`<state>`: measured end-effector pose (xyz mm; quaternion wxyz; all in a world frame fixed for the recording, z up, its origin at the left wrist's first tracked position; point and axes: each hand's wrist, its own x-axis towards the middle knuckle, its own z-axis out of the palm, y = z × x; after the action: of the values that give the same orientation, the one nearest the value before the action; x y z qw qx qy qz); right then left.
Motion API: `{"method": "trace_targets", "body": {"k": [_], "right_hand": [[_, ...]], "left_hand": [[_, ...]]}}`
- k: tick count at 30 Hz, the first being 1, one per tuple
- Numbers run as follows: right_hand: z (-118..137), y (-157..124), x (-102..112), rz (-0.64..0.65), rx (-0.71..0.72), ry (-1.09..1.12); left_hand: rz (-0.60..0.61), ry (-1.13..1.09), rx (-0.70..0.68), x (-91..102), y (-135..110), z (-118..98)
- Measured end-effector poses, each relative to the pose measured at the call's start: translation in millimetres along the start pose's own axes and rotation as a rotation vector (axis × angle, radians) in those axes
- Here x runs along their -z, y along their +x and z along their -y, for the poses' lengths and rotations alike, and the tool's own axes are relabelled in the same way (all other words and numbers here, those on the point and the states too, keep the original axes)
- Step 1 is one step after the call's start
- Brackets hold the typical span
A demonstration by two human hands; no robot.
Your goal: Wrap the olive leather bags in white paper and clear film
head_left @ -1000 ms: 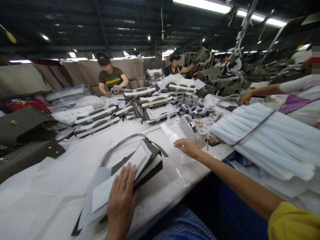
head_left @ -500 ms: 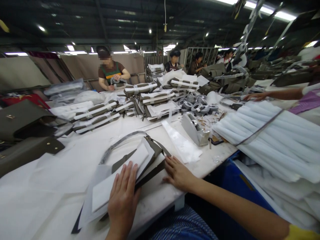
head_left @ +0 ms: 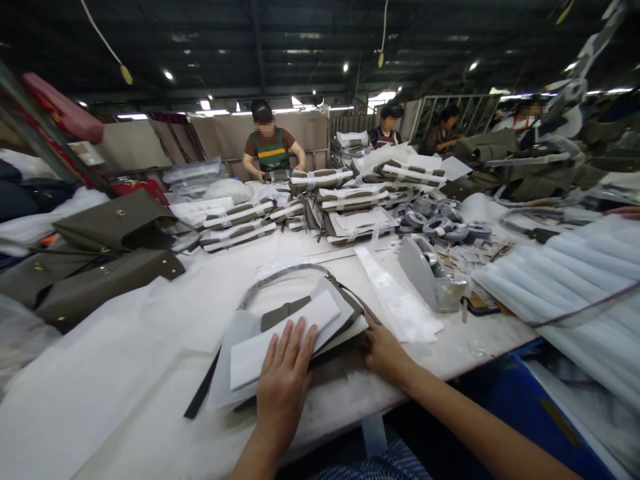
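An olive-brown handbag (head_left: 283, 313) lies on the table in front of me, its wrapped handle (head_left: 280, 272) arching away from me. A white foam sheet (head_left: 250, 363) and thin white paper (head_left: 220, 393) cover its near side. My left hand (head_left: 287, 367) lies flat on the foam sheet, fingers stretched out. At the bag's right end my right hand (head_left: 383, 350) has its fingers curled round the edge, near a thin dark strap; its fingertips are partly hidden. A dark strap end (head_left: 200, 390) sticks out at the bag's left.
A tape dispenser (head_left: 430, 273) and white strips (head_left: 395, 297) are right of the bag. Wrapped bags (head_left: 357, 200) and grey rolled handles (head_left: 440, 220) are piled beyond. More olive bags (head_left: 110, 280) lie left, bundled white foam (head_left: 565, 280) right. A co-worker (head_left: 270, 147) stands across the table.
The view has swung left, so everything appears further right. My right hand has gone from stretched fingers to fingers curled at the bag's end. My left hand remains flat on the foam.
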<state>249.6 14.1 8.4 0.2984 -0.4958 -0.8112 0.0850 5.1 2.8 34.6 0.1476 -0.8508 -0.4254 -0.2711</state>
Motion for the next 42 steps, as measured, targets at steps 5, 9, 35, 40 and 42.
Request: {"method": "trace_targets", "body": {"k": [5,9,35,40,42], "right_hand": [[9.3,-26.7,7.7,0.130,-0.010,-0.140],[33.9,-42.7,35.1,-0.002,0.085,-0.050],[-18.5,172.7,14.1,0.460,-0.461,-0.396],[-29.6,175.5,11.3,0.542,-0.551,-0.317],[-36.1,171.5,14.3,0.539,-0.554,-0.243]], "left_hand": [[-0.057,0.027,-0.029,-9.7,2.2,-11.2],[-0.086,0.047,-0.050,-16.9,1.4,-19.3],[-0.075,0.065,-0.154,-24.0,-10.8,-29.4],[-0.067,0.087,-0.139,-29.0,-14.4,-29.5],[-0.080,0.083,-0.151,-30.7,-14.9,-28.2]]}}
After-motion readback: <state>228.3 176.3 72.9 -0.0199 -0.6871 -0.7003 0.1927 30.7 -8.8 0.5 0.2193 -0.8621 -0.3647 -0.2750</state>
